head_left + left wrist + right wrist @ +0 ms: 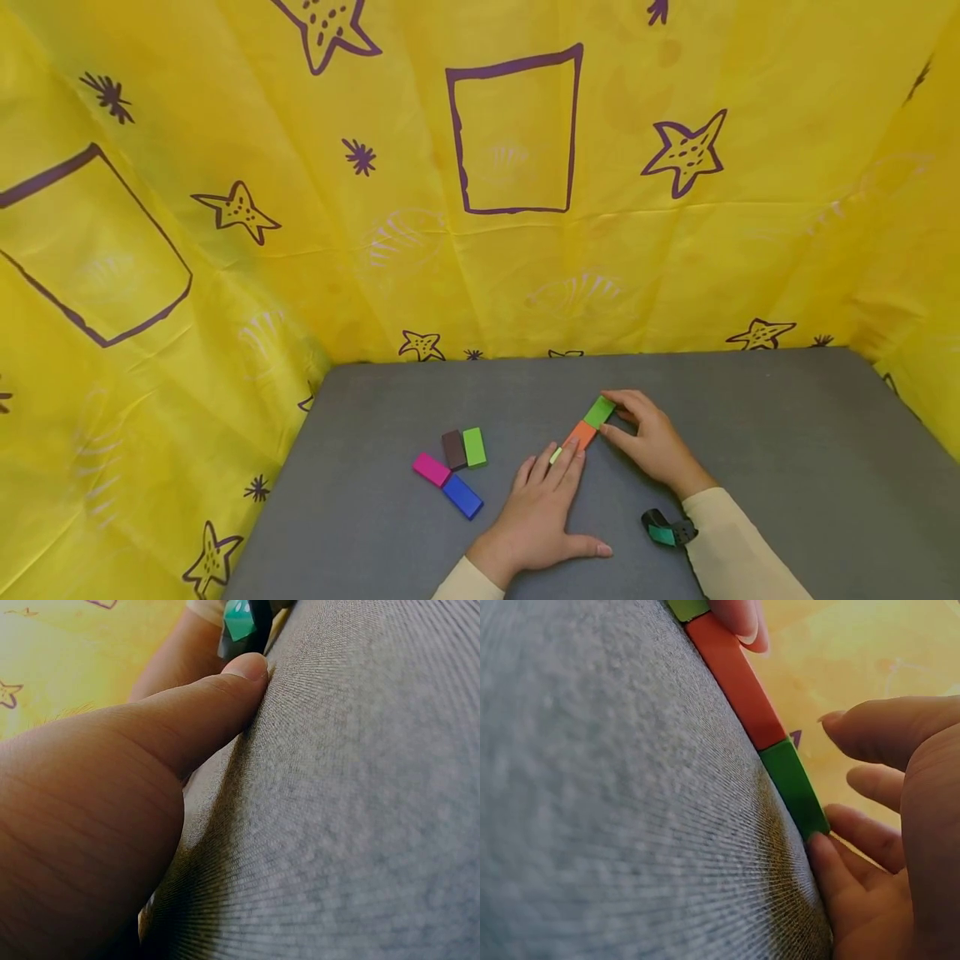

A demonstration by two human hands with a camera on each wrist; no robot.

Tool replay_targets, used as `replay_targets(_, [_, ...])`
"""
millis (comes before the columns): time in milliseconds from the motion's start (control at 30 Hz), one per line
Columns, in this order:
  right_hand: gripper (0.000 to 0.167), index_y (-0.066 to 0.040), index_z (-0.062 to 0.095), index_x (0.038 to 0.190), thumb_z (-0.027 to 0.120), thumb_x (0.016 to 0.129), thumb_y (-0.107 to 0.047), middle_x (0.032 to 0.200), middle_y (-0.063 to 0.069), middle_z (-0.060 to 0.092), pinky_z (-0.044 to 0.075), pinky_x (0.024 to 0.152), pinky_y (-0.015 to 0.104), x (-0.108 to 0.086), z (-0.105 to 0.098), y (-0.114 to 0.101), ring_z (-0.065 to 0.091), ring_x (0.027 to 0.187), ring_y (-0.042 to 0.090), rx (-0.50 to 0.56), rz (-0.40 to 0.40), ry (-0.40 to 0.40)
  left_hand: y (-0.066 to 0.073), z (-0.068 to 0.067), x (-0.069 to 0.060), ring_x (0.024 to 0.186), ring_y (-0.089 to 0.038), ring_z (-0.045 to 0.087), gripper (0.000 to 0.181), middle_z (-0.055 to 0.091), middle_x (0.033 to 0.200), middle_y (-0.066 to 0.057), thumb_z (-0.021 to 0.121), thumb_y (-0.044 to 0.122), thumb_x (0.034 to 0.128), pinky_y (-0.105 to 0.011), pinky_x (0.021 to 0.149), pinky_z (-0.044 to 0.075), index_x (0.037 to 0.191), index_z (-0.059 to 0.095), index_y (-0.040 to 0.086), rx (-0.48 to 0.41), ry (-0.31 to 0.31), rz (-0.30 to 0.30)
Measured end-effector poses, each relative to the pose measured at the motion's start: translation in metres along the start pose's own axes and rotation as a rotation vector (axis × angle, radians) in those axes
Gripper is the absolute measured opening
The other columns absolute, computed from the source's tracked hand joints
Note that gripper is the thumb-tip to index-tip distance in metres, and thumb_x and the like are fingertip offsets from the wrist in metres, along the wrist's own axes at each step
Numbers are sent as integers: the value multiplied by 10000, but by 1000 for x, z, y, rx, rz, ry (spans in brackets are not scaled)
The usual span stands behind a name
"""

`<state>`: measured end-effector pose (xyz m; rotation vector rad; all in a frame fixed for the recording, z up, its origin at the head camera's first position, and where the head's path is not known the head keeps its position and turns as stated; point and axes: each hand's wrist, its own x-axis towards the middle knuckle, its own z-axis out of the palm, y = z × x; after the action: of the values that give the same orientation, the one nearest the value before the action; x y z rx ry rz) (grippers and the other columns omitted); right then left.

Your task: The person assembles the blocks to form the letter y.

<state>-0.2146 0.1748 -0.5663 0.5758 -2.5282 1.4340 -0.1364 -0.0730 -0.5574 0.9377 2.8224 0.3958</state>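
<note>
Head: my L hand flat, thumb out, fingers over orange block & lt-green block; best nudge dk-green block gently, in line, w/ my R hand. Pink block, blue block lie left, not blocking. L wrist: blocks hidden. R wrist: thumb's off, fingertips touch dk-green's outer end.

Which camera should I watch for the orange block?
The right wrist view: it shows the orange block large and close, nearly end to end. The head view shows it small, partly covered by the left hand; the left wrist view doesn't show it.
</note>
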Motion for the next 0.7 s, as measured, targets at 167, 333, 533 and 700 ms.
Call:
replay_targets(167, [574,4,596,1525,804,1019,-171,1568,193,534,361,1125,723,-7,-1,-3,469,1443,442,-104,-41,-9,2,1,0,1650,-272,91,1184,28,1818,33,554,891,911,-582,1238,259,1758,173,157,1,2,4])
replay_targets(333, [630,-36,550,1587,761,1054,-296,1692,170,413,241,1136,809,-15,0,-8,287,1559,488,-158,-50,-70,2,1,1,1653,-300,56,1189,-12,1817,36,613,860,910,-622,1227,255,1761,147,173,-69,26,10])
replay_targets(533, [703,-75,478,1649,715,1075,-404,1750,184,299,188,1070,892,-24,5,-15,174,1596,508,-179,-22,-126,-1,-3,1,1652,-299,34,1145,46,1824,-6,736,739,925,-733,1186,196,1767,173,205,-347,149,-56])
replay_targets(700, [874,-159,418,1698,718,1011,-608,1779,170,217,221,1051,896,-31,10,-21,110,1610,508,-269,-20,-195,-3,-6,0,1638,-308,99,1057,147,1812,-36,731,672,967,-772,1153,177,1748,253,144,-472,278,-110])
